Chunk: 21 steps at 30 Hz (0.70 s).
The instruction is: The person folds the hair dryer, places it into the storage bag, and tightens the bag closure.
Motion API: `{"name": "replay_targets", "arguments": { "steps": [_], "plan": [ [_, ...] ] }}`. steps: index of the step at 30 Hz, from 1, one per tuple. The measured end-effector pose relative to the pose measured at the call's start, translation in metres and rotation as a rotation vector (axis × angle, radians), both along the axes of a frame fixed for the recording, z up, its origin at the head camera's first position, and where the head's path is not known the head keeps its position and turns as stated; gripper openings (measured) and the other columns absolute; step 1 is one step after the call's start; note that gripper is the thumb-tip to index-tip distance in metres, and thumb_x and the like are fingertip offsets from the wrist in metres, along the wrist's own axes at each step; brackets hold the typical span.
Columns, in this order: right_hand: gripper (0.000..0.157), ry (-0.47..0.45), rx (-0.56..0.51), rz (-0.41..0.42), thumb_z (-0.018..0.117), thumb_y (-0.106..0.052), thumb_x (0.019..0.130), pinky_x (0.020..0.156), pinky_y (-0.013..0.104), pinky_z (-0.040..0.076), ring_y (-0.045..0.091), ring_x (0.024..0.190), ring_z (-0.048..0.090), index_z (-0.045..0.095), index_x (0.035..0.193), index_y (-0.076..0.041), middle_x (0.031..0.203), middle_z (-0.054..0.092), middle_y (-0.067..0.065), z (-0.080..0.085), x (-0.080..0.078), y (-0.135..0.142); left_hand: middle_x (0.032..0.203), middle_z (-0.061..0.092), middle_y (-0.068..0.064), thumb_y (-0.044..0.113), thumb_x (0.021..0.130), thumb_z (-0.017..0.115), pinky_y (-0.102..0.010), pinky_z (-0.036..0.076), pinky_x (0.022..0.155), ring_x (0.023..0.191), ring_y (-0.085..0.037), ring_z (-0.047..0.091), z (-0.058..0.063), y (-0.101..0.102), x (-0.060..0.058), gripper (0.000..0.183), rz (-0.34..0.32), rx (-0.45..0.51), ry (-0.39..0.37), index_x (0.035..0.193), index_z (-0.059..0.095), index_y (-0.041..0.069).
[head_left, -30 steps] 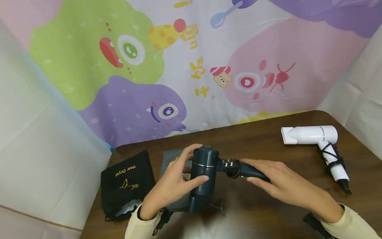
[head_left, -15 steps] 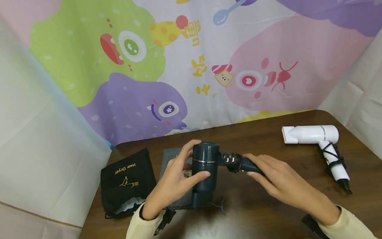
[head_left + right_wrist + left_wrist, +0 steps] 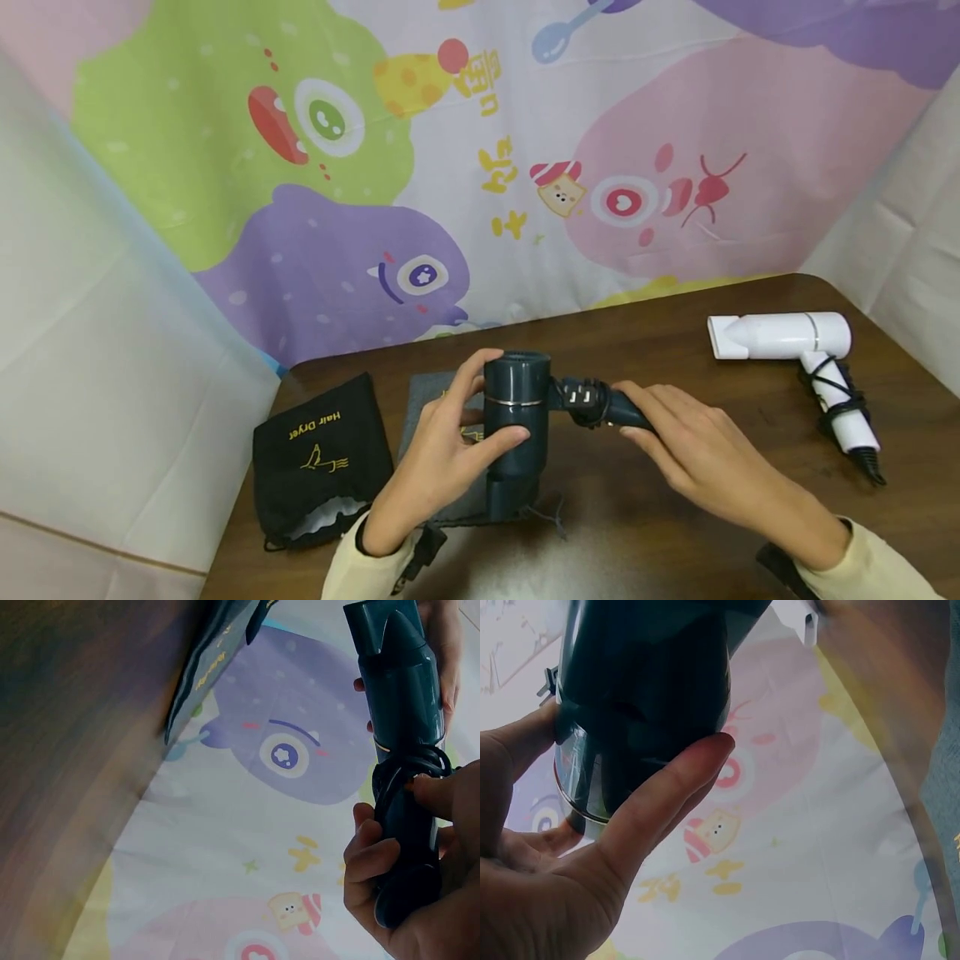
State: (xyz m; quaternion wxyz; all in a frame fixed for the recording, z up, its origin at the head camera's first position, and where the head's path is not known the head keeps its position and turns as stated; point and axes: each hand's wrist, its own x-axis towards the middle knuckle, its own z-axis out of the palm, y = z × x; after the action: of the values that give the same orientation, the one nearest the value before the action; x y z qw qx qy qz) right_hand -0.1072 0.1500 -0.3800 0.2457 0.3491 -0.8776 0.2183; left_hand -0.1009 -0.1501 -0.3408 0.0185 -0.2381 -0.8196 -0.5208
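Observation:
Both hands hold a dark teal hair dryer (image 3: 517, 433) above the table, its barrel upright and its handle pointing right. My left hand (image 3: 450, 442) grips the barrel, thumb on the near side and fingers round the back. In the left wrist view the thumb and fingers curve about the glossy barrel (image 3: 645, 697). My right hand (image 3: 701, 442) wraps the end of the handle. A dark cord is wound round the handle near the barrel, with a plug (image 3: 581, 396) showing its prongs. The right wrist view shows the right fingers curled round the handle (image 3: 409, 840).
On the left lies a black drawstring bag (image 3: 322, 458) lettered "Hair Dryer". A grey bag (image 3: 427, 400) lies partly hidden behind the left hand and dryer. At the right rests a white hair dryer (image 3: 780, 337) with its black cord wound round the handle. A printed curtain (image 3: 517, 275) hangs behind the table.
The teal dryer has risen slightly in the head view and its barrel stands straighter. Its handle and the right hand have shifted a little. Both hands keep their hold.

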Motion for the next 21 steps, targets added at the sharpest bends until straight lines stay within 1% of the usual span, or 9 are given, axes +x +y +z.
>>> {"name": "replay_targets", "arguments": {
  "steps": [6, 11, 13, 17, 21],
  "plan": [
    [0.042, 0.023, -0.022, -0.023, 0.064, -0.029, 0.098, 0.061, 0.037, 0.054, 0.012, 0.089, 0.059, 0.057, 0.135, -0.009, 0.101, 0.062, 0.000, -0.0011, 0.0010, -0.0007, 0.133, 0.058, -0.011, 0.021, 0.091, 0.074, -0.028, 0.059, 0.063, 0.096, -0.031, 0.072, -0.0026, 0.0030, 0.0009, 0.076, 0.005, 0.006, 0.023, 0.152, 0.030, 0.034],
    [0.041, 0.035, -0.050, -0.021, 0.059, -0.032, 0.101, 0.061, 0.038, 0.054, 0.013, 0.089, 0.059, 0.057, 0.135, -0.009, 0.103, 0.063, 0.000, -0.0016, 0.0019, -0.0020, 0.131, 0.059, -0.012, 0.020, 0.091, 0.074, -0.027, 0.059, 0.060, 0.095, -0.032, 0.072, -0.0024, 0.0038, 0.0034, 0.073, 0.016, 0.010, 0.059, 0.150, 0.032, 0.033],
    [0.042, 0.037, -0.057, -0.020, 0.057, -0.033, 0.102, 0.061, 0.037, 0.054, 0.012, 0.090, 0.059, 0.057, 0.136, -0.009, 0.104, 0.063, 0.000, -0.0013, 0.0023, -0.0023, 0.131, 0.060, -0.012, 0.020, 0.091, 0.074, -0.027, 0.058, 0.059, 0.094, -0.032, 0.072, -0.0014, 0.0043, 0.0047, 0.072, 0.021, 0.014, 0.075, 0.150, 0.033, 0.032],
    [0.043, 0.034, -0.065, -0.029, 0.059, -0.032, 0.100, 0.063, 0.038, 0.055, 0.013, 0.093, 0.059, 0.056, 0.138, -0.010, 0.106, 0.063, 0.000, 0.0000, 0.0038, -0.0025, 0.129, 0.060, -0.010, 0.019, 0.091, 0.074, -0.028, 0.059, 0.059, 0.093, -0.029, 0.073, 0.0003, 0.0061, 0.0066, 0.071, 0.026, 0.029, 0.101, 0.149, 0.034, 0.030],
    [0.045, 0.081, -0.102, -0.025, 0.051, -0.038, 0.104, 0.062, 0.039, 0.055, 0.015, 0.093, 0.060, 0.057, 0.137, -0.008, 0.105, 0.063, 0.001, 0.0019, 0.0056, -0.0038, 0.128, 0.061, -0.010, 0.016, 0.091, 0.075, -0.028, 0.059, 0.058, 0.091, -0.025, 0.073, 0.0002, 0.0084, 0.0086, 0.072, 0.028, 0.047, 0.157, 0.149, 0.035, 0.026]
  ]
}}
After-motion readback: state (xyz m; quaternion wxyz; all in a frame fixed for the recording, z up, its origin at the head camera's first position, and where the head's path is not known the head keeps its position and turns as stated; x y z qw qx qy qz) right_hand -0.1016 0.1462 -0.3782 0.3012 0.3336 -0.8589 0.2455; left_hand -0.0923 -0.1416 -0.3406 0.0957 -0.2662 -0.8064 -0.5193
